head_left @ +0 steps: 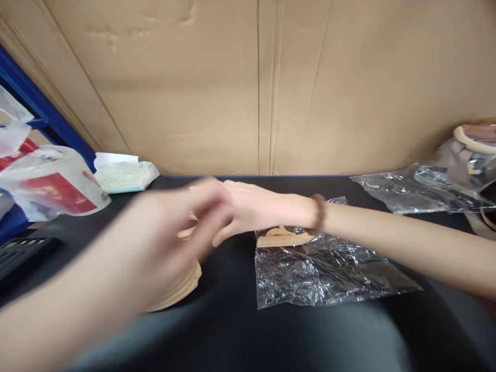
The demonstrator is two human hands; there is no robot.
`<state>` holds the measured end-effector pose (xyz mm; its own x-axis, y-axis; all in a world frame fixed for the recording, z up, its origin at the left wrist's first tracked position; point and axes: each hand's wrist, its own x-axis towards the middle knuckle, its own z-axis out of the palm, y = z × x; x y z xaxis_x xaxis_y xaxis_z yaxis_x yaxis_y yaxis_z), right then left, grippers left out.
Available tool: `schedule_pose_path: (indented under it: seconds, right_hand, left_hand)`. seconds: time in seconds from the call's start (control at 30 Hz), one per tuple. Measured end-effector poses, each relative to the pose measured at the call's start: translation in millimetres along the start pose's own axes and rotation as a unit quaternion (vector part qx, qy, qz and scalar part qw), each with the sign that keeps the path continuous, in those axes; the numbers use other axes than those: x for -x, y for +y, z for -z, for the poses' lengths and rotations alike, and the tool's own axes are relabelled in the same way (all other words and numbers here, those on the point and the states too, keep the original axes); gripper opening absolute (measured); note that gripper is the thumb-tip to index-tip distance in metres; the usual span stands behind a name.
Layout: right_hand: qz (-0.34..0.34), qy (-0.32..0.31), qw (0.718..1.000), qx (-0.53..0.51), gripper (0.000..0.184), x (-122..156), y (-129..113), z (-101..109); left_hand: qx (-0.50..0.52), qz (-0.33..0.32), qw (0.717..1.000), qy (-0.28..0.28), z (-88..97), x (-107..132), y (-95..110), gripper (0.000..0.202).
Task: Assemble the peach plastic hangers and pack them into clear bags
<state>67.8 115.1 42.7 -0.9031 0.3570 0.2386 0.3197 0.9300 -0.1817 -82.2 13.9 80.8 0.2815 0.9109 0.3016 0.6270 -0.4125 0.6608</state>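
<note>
My left hand (182,232) crosses the middle of the black table (232,320), smeared by motion, so its fingers cannot be read. My right hand (251,209) reaches in from the right with a bead bracelet at the wrist, fingers stretched toward the left hand and partly hidden behind it. Under the left hand sits a stack of beige flat pieces (182,289). Below the right wrist one beige piece (282,238) lies at the top edge of a crinkled clear plastic bag (321,274).
A cardboard wall (256,88) stands behind the table. At the left are a white and red plastic bag (50,186), a white wipe pack (124,173) and a blue shelf frame (42,111). More clear plastic (411,194) and beige items (473,139) lie at the right.
</note>
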Motion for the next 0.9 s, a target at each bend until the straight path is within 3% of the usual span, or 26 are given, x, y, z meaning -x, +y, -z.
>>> schedule_pose_path:
  seconds: [0.03,0.1,0.17,0.23,0.33,0.43,0.53,0.67,0.8,0.9]
  right_hand:
    - [0.017,-0.022,1.000,-0.006,0.081,-16,4,-6]
    - [0.016,-0.039,0.999,-0.021,0.100,-40,9,-17]
    - [0.001,-0.054,0.997,-0.050,0.102,-51,10,-24]
    - [-0.005,-0.055,0.996,-0.065,0.094,-53,9,-26]
    - [-0.003,-0.009,1.000,-0.028,0.079,-43,8,-18]
    - [-0.014,0.067,0.998,0.010,0.069,-16,13,2]
    - [-0.032,0.120,0.992,-0.003,0.071,28,19,29]
    - [-0.153,0.173,0.972,-0.048,0.075,103,21,56]
    - [-0.243,0.257,0.931,-0.089,0.065,162,10,53]
    - [-0.231,0.264,0.932,-0.096,0.066,181,-8,35]
  left_hand:
    - [-0.102,-0.088,0.990,-0.041,-19.2,4,9,0.023]
    - [-0.219,-0.229,0.943,-0.102,-53.0,14,19,0.024]
    - [-0.276,-0.274,0.911,-0.138,-76.4,23,21,0.018]
    - [-0.276,-0.275,0.908,-0.152,-88.6,26,17,0.015]
    - [-0.206,-0.250,0.935,-0.146,-93.6,22,11,0.016]
    - [-0.121,-0.216,0.963,-0.108,-94.1,14,5,0.014]
    - [-0.076,-0.171,0.978,-0.090,-95.0,11,-5,0.015]
    - [-0.075,-0.108,0.987,-0.093,-95.7,12,-18,0.023]
    - [0.043,-0.018,0.998,-0.046,-94.4,11,-16,0.030]
    - [0.251,0.094,0.963,-0.008,-91.9,10,-5,0.035]
